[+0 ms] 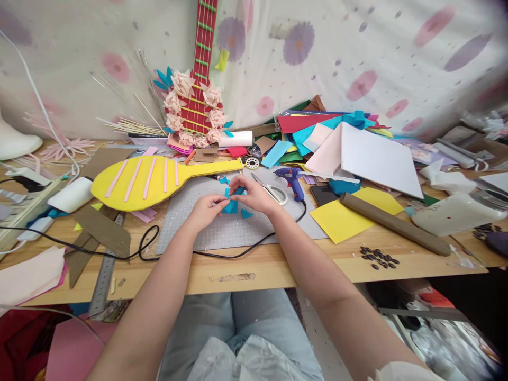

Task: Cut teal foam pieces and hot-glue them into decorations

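Over the grey gridded cutting mat (182, 225), my left hand (207, 212) and my right hand (254, 194) meet with fingertips pinched. Both are closed on a small bright-blue paper piece (230, 207), partly hidden by the fingers. Blue scraps (246, 213) lie on the mat just beside my right hand. Scissors with white handles (278, 194) rest right of that hand, and a purple glue gun (291, 182) stands beyond them. Behind my left hand lies a yellow lute-shaped cutout (148, 182) with pink strips across its body.
A red paper guitar (197, 100) trimmed with pale flowers leans against the curtain. Coloured sheets (317, 129) pile up at the back. A brown roll (392, 225), dark seeds (379, 257) and a white jar (452, 211) lie right. A black cable (234, 256) crosses the front; a metal ruler (103, 278) overhangs the edge.
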Tool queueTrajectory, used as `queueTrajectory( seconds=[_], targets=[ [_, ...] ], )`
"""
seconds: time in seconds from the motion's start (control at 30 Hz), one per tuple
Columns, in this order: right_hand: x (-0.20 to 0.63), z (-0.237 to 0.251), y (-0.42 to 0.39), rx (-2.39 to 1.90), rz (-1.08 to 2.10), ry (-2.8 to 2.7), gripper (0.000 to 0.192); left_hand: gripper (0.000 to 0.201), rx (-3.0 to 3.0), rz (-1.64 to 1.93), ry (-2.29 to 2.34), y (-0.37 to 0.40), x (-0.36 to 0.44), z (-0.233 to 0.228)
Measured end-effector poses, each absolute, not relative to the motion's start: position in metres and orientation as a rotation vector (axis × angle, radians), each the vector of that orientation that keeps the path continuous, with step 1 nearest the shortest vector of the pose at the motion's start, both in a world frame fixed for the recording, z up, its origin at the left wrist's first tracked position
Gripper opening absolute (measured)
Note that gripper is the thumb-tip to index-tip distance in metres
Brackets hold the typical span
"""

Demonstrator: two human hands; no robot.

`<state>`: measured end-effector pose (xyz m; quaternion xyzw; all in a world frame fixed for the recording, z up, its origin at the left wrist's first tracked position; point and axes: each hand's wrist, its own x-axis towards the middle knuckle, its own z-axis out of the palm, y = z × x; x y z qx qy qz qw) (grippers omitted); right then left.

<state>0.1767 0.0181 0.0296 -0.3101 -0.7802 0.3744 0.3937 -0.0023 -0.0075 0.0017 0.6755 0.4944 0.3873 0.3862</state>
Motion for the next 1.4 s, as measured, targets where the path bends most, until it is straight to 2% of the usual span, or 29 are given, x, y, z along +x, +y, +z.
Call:
queueTrajectory(
  seconds=[0.3,0.6,0.7,0.8,0.87,0.97,1.07,1.17,1.27,1.4],
  targets=[
    [0.17,0.036,0.016,-1.036,0.758,-2.095,0.028,0.021,1.945,1.038,1.337,-0.006,-0.001,-0.008],
    [0.167,0.043,0.017,-0.952,0.758,-2.209,0.028,0.018,1.593,1.08,1.251,-0.007,0.003,0.001],
    [0.165,0.044,0.02,-0.966,0.602,-2.102,0.039,0.021,1.339,1.157,1.243,-0.008,0.005,0.007],
    [0.164,0.039,0.023,-1.13,0.407,-1.688,0.052,0.026,0.946,1.279,1.196,-0.008,0.005,0.011],
    [0.163,0.034,0.021,-1.258,0.504,-1.457,0.055,0.026,0.753,1.338,1.146,-0.007,0.005,0.014],
    [0.157,0.027,0.011,-1.362,0.989,-1.368,0.068,0.024,0.634,1.4,1.066,-0.007,0.006,0.016],
    [0.144,0.023,0.003,-1.279,1.429,-1.252,0.087,0.021,0.607,1.405,1.021,-0.008,0.008,0.017],
    [0.133,0.019,0.002,-1.091,1.4,-1.042,0.092,0.021,0.608,1.389,1.028,-0.009,0.01,0.017],
    [0.129,0.016,0.004,-0.975,1.273,-0.963,0.086,0.022,0.605,1.405,1.067,-0.009,0.011,0.015],
    [0.13,0.015,0.001,-0.894,1.272,-1.008,0.079,0.024,0.616,1.445,1.101,-0.007,0.012,0.012]
  ],
)
